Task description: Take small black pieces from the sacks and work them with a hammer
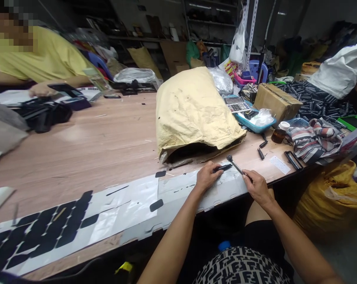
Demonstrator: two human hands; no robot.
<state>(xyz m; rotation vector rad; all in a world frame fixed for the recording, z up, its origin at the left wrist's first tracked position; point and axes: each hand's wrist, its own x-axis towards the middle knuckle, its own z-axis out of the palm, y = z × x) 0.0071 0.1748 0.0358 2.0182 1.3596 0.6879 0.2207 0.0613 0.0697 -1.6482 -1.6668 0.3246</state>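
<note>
My left hand (207,176) is closed on a small black part (224,167) near the table's front edge. To its right, my right hand (257,185) grips the shaft of a metal tool (236,165) with a round dark head. The tool's head is just above the tip of the black part; whether they touch is hard to tell. Under both hands lies a grey-white sheet (178,193) along the edge. Just behind my left hand, a large yellow sack (193,106) lies with its dark open mouth facing me.
Black adhesive pieces (45,228) lie on white sheets at the left front. At the right are a blue tray (257,125), cardboard box (277,102), brown bottle (279,134), striped cloth (314,140) and black case (293,161). A person in yellow (48,55) sits across at the left.
</note>
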